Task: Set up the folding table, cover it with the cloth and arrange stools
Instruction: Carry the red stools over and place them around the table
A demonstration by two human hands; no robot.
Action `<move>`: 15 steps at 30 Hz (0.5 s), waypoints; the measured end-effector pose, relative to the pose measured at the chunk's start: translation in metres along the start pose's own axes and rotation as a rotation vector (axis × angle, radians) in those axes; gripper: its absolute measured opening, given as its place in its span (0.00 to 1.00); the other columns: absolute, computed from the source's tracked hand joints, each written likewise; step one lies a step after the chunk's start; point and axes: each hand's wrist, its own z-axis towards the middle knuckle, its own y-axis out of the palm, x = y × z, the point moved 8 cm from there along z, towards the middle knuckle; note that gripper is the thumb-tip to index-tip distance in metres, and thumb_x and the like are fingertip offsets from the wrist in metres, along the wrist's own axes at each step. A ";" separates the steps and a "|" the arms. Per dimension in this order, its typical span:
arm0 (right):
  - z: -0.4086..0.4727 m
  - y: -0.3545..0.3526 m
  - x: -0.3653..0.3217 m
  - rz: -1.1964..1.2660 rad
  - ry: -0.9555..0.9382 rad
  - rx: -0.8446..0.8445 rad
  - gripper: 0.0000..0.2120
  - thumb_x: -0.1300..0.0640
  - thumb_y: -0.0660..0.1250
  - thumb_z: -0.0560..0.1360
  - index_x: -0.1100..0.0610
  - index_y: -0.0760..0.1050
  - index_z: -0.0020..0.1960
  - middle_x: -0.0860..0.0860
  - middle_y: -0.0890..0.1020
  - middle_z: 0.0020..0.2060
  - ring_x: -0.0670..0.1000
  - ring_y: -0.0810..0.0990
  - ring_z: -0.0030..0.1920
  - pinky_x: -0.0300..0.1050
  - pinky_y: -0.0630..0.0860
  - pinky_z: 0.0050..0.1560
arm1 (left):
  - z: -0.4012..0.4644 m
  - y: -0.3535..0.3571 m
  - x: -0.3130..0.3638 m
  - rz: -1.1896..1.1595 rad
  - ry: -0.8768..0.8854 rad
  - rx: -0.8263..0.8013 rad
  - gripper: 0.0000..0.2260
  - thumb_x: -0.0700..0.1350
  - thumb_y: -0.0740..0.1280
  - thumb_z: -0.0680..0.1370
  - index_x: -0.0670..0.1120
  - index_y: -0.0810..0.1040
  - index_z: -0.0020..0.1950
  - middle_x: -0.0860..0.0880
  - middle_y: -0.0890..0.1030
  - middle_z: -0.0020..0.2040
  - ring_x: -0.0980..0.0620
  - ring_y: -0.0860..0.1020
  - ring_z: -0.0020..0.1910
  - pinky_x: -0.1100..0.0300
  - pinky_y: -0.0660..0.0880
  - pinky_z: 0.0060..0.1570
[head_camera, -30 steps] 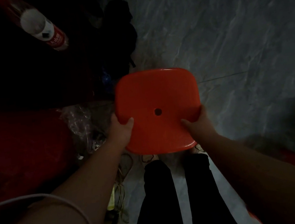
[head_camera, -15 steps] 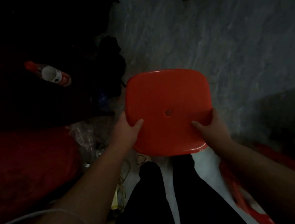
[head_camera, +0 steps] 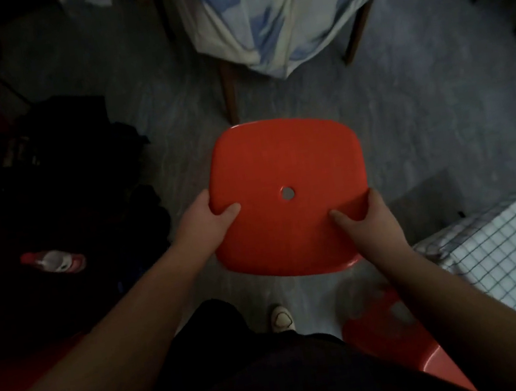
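Both hands hold a red stool by its seat above the floor.

The left hand (head_camera: pixel 206 217) grips the stool's (head_camera: pixel 286 191) left edge, thumb on top beside the centre hole, fingers hidden underneath. The right hand (head_camera: pixel 368 224) grips the near right corner the same way, thumb on top. The seat faces up, in front of the person's legs. Ahead stands the surface (head_camera: pixel 231 96) draped with a blue-and-white cloth (head_camera: pixel 277 10). A second red stool (head_camera: pixel 401 351) sits by the right forearm.
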 end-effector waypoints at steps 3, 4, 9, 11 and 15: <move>0.018 -0.020 -0.011 0.020 -0.002 0.060 0.30 0.41 0.74 0.71 0.53 0.69 0.66 0.53 0.80 0.60 0.57 0.80 0.59 0.52 0.76 0.57 | 0.028 0.000 0.034 0.025 0.060 -0.028 0.23 0.56 0.72 0.75 0.53 0.75 0.68 0.52 0.82 0.58 0.50 0.80 0.56 0.52 0.76 0.60; 0.025 -0.023 -0.014 0.026 0.009 0.076 0.29 0.41 0.74 0.71 0.53 0.69 0.65 0.53 0.80 0.60 0.57 0.80 0.58 0.52 0.76 0.57 | 0.038 0.001 0.044 0.032 0.078 -0.038 0.23 0.58 0.72 0.74 0.53 0.75 0.67 0.52 0.82 0.58 0.51 0.80 0.55 0.50 0.77 0.60; 0.072 -0.021 -0.031 0.058 0.106 0.127 0.29 0.41 0.74 0.71 0.54 0.69 0.63 0.53 0.80 0.59 0.57 0.80 0.58 0.54 0.77 0.58 | 0.110 0.002 0.087 0.112 0.157 -0.108 0.23 0.57 0.71 0.76 0.52 0.74 0.68 0.51 0.81 0.60 0.49 0.79 0.57 0.49 0.75 0.61; 0.091 -0.021 -0.040 0.067 0.155 0.156 0.29 0.40 0.74 0.71 0.54 0.69 0.64 0.53 0.80 0.59 0.57 0.80 0.58 0.53 0.77 0.57 | 0.144 0.005 0.105 0.165 0.183 -0.158 0.23 0.58 0.70 0.76 0.52 0.73 0.68 0.50 0.81 0.60 0.49 0.79 0.57 0.48 0.76 0.61; 0.126 -0.026 -0.051 0.107 0.264 0.207 0.30 0.39 0.73 0.70 0.54 0.69 0.64 0.52 0.80 0.59 0.56 0.80 0.57 0.53 0.77 0.57 | 0.204 0.015 0.151 0.273 0.235 -0.239 0.23 0.59 0.69 0.76 0.51 0.74 0.68 0.50 0.81 0.59 0.48 0.79 0.56 0.49 0.76 0.59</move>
